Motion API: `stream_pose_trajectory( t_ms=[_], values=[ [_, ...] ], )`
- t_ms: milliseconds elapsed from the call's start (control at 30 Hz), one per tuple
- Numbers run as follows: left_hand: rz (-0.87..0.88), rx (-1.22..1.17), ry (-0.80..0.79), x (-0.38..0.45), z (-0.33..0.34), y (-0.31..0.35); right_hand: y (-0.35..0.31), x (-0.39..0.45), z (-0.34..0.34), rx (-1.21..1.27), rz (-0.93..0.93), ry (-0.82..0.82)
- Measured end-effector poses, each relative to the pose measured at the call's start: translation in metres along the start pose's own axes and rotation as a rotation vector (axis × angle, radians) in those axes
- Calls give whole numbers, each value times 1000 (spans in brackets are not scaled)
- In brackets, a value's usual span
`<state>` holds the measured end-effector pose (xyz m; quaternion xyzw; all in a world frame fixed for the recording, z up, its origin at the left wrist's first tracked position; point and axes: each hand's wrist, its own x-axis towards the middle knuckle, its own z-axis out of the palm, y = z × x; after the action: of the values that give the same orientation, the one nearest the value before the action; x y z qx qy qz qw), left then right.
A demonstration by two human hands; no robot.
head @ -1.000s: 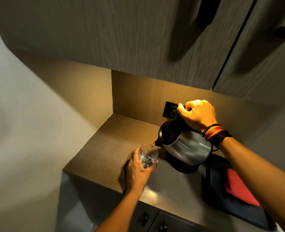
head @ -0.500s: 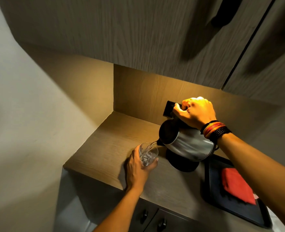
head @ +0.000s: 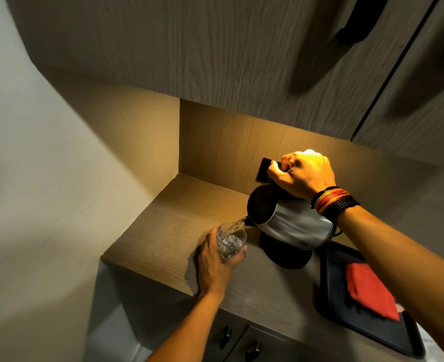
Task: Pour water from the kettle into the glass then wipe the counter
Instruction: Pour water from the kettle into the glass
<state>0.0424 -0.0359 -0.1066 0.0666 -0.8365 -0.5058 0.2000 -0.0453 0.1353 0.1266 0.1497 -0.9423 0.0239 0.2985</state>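
Observation:
A steel kettle (head: 294, 226) with a black lid is tilted to the left above its round black base (head: 286, 257). My right hand (head: 304, 173) grips its black handle from above. Water runs from the spout into a clear glass (head: 230, 240) that stands on the wooden counter (head: 174, 226). My left hand (head: 213, 265) is wrapped around the glass from the near side. The glass is partly filled and the water in it is churning. A folded red cloth (head: 369, 288) lies on a dark tray (head: 335, 291) at the right.
Wooden upper cabinets (head: 215, 61) hang low over the counter, with dark handles. A black wall socket (head: 264, 169) sits behind the kettle. A pale wall closes the left side. Two dark knobs (head: 226, 335) are on the doors below the counter edge.
The kettle has tipped further and lifted a little off its base, and water now streams into the glass. The view has shifted slightly downward. Both hands keep their holds.

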Motion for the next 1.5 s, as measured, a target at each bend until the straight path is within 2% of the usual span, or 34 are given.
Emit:
stream_pose_trajectory(
  t_ms=[1500],
  values=[
    [-18,6,3,3,-6,12,2,0,2,-38,-37,12]
  ],
)
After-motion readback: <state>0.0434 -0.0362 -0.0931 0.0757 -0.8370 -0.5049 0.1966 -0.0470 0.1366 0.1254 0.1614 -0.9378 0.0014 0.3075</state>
